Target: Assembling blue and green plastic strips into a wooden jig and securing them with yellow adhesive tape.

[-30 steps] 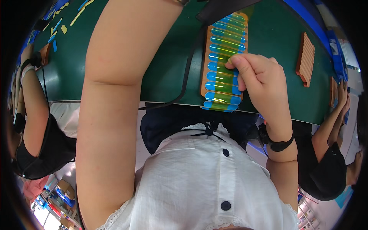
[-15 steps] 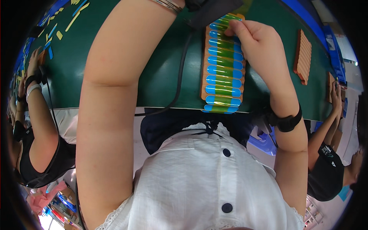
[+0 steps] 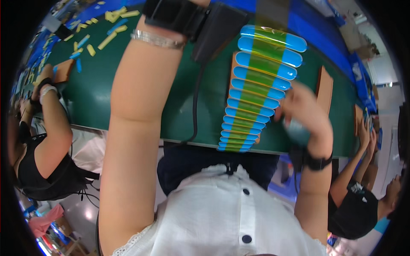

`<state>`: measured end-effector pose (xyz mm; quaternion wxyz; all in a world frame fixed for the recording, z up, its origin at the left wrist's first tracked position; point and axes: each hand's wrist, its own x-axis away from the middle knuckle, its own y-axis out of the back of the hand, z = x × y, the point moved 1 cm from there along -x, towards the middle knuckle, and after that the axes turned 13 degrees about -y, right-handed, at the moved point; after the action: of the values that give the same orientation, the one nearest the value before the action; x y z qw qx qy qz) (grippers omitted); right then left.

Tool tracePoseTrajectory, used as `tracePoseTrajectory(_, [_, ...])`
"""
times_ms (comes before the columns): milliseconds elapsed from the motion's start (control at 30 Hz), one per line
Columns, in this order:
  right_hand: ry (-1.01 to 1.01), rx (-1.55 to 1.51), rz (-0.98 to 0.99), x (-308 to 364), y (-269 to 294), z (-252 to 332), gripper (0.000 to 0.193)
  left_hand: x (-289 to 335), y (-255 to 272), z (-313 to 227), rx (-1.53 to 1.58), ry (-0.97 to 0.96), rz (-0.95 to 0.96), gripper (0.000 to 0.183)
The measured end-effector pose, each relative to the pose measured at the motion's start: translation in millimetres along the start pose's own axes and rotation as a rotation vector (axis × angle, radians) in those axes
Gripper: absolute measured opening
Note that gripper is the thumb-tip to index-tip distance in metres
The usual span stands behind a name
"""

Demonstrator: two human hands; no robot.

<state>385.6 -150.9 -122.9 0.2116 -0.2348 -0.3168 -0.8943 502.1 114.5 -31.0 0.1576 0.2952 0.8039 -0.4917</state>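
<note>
A row of blue round-ended strips [image 3: 288,58], joined down the middle by clear yellow-green tape [image 3: 252,91], is raised at its far end. Its tape runs on past the top edge of the picture. Partly under it lies an orange-brown grooved board [image 3: 232,70]. My right hand [image 3: 303,104] is beside the row's right edge, smeared by motion, its fingertips close to the strips. A pale bluish blur [image 3: 297,130] shows below that palm; I cannot make out what it is. My left forearm reaches up past the far end, and the left hand is beyond the top edge.
A black cable [image 3: 195,98] trails over the green table [image 3: 179,115] from the device at my left wrist. Another brown board [image 3: 325,89] lies to the right. Yellow and blue pieces [image 3: 106,40] are scattered at far left. Co-workers' hands [image 3: 365,132] are busy on both sides.
The taped row's far end has come up off the board, toward the camera. My right hand has moved down and right from its far end. The view has shifted slightly.
</note>
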Motion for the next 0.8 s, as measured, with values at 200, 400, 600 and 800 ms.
tracePoseTrajectory(200, [0.1,0.136,0.174,-27,-43,19,0.039,16,-5,-11,-0.1,0.011,-0.221,0.066])
tracePoseTrajectory(400, [0.591,-0.063,0.127,-178,-57,56,0.031,9,-16,-9,-0.294,0.073,-0.184,0.09])
tracePoseTrajectory(600, [0.185,-0.814,0.68,-57,-37,85,0.047,40,-21,-8,-0.339,0.138,-0.339,0.084])
tracePoseTrajectory(800, [0.572,-0.609,0.294,9,-37,46,0.024,30,-44,40,-0.351,0.207,-0.438,0.085])
